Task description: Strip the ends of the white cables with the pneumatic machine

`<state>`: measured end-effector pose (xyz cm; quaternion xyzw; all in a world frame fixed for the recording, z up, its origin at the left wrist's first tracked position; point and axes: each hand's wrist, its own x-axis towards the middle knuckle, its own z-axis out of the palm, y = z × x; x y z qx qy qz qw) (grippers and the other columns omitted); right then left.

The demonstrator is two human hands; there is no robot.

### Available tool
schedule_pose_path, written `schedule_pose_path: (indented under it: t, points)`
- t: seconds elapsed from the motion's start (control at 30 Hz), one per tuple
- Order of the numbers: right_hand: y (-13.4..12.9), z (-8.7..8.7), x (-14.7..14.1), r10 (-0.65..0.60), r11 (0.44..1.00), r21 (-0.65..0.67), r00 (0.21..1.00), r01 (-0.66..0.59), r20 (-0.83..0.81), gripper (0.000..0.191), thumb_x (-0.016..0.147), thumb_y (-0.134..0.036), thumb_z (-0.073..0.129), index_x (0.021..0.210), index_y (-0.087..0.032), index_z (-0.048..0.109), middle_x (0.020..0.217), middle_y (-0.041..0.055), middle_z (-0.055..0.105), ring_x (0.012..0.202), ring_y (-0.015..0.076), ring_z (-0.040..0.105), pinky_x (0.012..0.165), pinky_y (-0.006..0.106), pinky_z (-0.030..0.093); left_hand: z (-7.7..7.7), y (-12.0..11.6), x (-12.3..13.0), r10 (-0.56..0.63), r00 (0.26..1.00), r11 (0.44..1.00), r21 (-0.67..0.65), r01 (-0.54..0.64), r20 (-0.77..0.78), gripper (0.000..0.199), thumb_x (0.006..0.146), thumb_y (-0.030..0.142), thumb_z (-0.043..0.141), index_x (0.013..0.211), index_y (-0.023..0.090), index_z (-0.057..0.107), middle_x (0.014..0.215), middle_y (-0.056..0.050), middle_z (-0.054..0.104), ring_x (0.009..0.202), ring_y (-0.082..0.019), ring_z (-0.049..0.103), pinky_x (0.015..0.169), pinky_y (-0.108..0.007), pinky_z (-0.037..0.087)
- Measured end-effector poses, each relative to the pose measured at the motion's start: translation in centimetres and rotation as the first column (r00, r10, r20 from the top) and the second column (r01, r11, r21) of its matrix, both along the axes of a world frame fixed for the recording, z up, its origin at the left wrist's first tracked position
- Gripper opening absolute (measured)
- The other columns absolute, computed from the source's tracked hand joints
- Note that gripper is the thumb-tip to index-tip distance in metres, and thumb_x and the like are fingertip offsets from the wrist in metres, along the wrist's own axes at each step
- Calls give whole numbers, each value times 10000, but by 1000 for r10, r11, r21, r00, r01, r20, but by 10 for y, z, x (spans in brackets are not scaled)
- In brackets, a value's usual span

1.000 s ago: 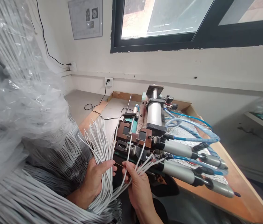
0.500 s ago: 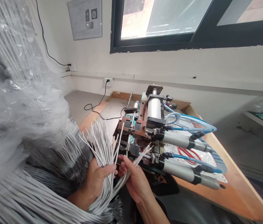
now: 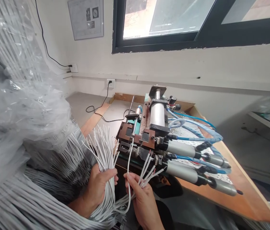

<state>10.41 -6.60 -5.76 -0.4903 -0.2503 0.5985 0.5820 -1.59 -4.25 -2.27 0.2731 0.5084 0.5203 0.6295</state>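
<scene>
My left hand (image 3: 100, 185) is closed around a thick bundle of thin light-grey cables (image 3: 105, 148), their cut ends fanning upward. To its right, my right hand (image 3: 143, 196) pinches a single grey cable (image 3: 129, 161) between thumb and finger. This cable's tip reaches up to the brown blocks of a pneumatic machine (image 3: 138, 135); whether it is clamped there I cannot tell. Several more cables (image 3: 149, 171) stick out between the right hand's thumb and palm, some with reddish tips. The lower ends of the cables loop below both hands.
Large plastic-wrapped cable bundles (image 3: 29, 121) fill the left side. Silver air cylinders (image 3: 181, 172) and blue hoses (image 3: 197, 139) extend right from the machine. It stands on a wooden-edged bench (image 3: 247, 204) with white scraps. A black cord (image 3: 107, 99) runs to a wall socket.
My right hand has moved slightly down and singled out one cable, its tip now at the machine's blocks. The cylinders' rods now protrude at their right ends, and the brown blocks have shifted.
</scene>
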Motion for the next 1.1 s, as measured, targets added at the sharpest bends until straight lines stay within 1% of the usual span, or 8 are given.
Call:
schedule_pose_path:
  t: [0.13, 0.27, 0.43, 0.57, 0.67, 0.77, 0.9, 1.1]
  points:
    - [4, 8, 2, -48, 998, -50, 997, 45, -59, 266, 579, -384, 729, 656, -136, 674, 503, -17, 505, 476, 99, 381, 479, 227, 287, 0, 0, 1, -14, 1000, 1000, 15, 13, 12, 147, 578, 180, 673, 672, 141, 567, 500, 28, 577, 473, -120, 544, 474, -243, 450]
    - [9, 14, 2, -42, 995, -90, 994, 33, -103, 282, 529, -384, 749, 618, -128, 672, 471, -19, 481, 458, 96, 368, 462, 225, 272, 0, 1, 2, -25, 1000, 999, 26, 24, 12, 143, 577, 175, 676, 663, 139, 567, 488, 31, 572, 460, -111, 533, 468, -233, 439]
    - [12, 4, 6, 54, 999, -6, 998, -54, -29, 269, 621, -389, 705, 688, -131, 671, 506, -27, 473, 472, 88, 350, 469, 220, 260, -3, 3, 1, -62, 997, 991, 121, 57, 39, 160, 561, 168, 699, 655, 136, 574, 443, 52, 530, 393, -79, 466, 415, -205, 377]
    - [7, -8, 16, 133, 991, 9, 991, -134, 34, 274, 649, -414, 685, 711, -149, 662, 529, -32, 477, 481, 89, 348, 479, 220, 256, -2, 7, 1, -23, 999, 990, 138, 18, 37, 134, 579, 195, 683, 648, 138, 584, 432, 50, 528, 377, -84, 460, 402, -213, 372]
    - [-9, -20, 25, 310, 951, -34, 948, -309, 76, 264, 664, -413, 674, 665, -150, 653, 532, -24, 485, 508, 98, 366, 504, 225, 269, 1, 9, 0, -29, 999, 993, 116, 31, -19, 122, 588, 220, 670, 601, 117, 606, 398, 31, 524, 358, -84, 455, 381, -211, 349]
    - [-29, -31, 30, 446, 895, -71, 892, -441, 75, 296, 671, -430, 662, 602, -144, 639, 541, -8, 489, 530, 110, 376, 529, 236, 282, 1, 11, -1, -23, 997, 993, 110, 30, -70, 156, 579, 223, 674, 679, 105, 650, 482, 2, 582, 402, -93, 489, 368, -203, 345]
    - [-46, -38, 33, 517, 852, -92, 856, -516, -18, 315, 646, -453, 674, 607, -141, 655, 511, -10, 472, 515, 109, 358, 524, 235, 270, -3, 11, -2, -32, 997, 991, 128, 41, -72, 149, 573, 203, 684, 684, 107, 659, 644, -33, 630, 513, -110, 544, 365, -187, 360]
    - [-48, -36, 33, 584, 802, -52, 800, -594, -135, 344, 614, -475, 687, 599, -133, 658, 485, -10, 465, 484, 102, 326, 499, 235, 239, -6, 7, 0, -70, 994, 985, 153, 82, -83, 145, 571, 213, 694, 662, 125, 623, 557, 2, 595, 455, -96, 510, 373, -201, 366]
